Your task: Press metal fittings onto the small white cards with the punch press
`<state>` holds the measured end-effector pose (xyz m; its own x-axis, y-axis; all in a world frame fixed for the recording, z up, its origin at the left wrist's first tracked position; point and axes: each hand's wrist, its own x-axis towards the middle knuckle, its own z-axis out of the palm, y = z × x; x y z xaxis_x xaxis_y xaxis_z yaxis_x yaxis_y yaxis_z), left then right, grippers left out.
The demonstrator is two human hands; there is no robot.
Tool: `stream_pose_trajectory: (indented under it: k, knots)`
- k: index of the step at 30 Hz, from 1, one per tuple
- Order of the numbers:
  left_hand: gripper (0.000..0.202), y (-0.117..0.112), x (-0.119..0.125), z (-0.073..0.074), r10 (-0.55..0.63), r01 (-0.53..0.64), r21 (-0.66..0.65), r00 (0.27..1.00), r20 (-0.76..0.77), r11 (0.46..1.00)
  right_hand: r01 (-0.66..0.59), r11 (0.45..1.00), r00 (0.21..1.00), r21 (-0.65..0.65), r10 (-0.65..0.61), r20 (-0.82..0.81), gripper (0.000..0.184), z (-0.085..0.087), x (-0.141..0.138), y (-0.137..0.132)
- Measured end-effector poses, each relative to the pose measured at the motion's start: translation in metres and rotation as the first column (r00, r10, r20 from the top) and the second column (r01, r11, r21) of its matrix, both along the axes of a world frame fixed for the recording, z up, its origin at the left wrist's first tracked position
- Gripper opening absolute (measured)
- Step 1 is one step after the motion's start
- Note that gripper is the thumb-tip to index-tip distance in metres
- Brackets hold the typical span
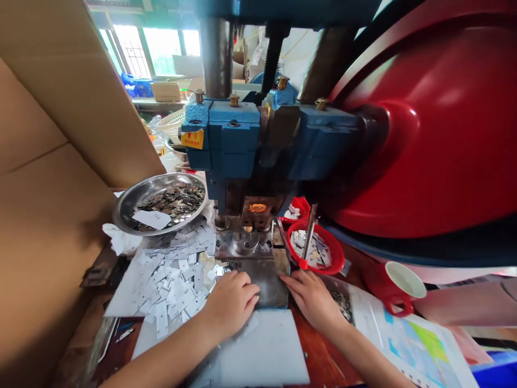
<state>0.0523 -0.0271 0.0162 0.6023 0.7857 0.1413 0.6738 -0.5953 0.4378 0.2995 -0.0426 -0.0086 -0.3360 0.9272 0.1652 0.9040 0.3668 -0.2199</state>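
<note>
A big blue metal press [234,137] stands on the table [323,355], with a huge red wheel [440,124] on its right. The left hand [232,299] is low over the near side of the press's flat steel plate [271,285]. Its fingers are bent and close together, but I cannot tell if they pinch anything. The right hand [315,299] is at the right edge of that plate, fingers pointing left; I cannot tell if it holds something.

Lots of flat metal pieces [173,288] lie in a messy pile just left of the left hand. Behind them, a round steel bowl [121,218] holds many small metal parts [177,199] and a paper tag [152,219]. Near the right hand is a red bowl [339,258] with more flat pieces. A red mug [390,285] stands farther right.
</note>
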Motion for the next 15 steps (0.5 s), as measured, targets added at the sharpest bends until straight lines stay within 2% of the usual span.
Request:
stream_pose_trajectory:
  k: [3, 9, 15]
  knots:
    - [0.014, 0.012, 0.020, 0.000, -0.015, 0.014, -0.025, 0.997, -0.071, 1.000, 0.015, 1.000, 0.997, -0.012, -0.016, -0.081, 0.032, -0.003, 0.000, 0.006]
    - [0.010, 0.029, 0.054, -0.015, 0.046, -0.051, -0.050, 0.994, -0.098, 0.997, 0.082, 0.992, 0.983, -0.095, -0.096, -0.158, 0.023, -0.006, -0.009, 0.015]
    - [0.015, 0.036, 0.064, -0.023, 0.057, -0.062, -0.072, 0.996, -0.063, 0.995, 0.084, 0.988, 0.960, -0.130, -0.115, -0.254, 0.027, -0.011, -0.002, 0.017]
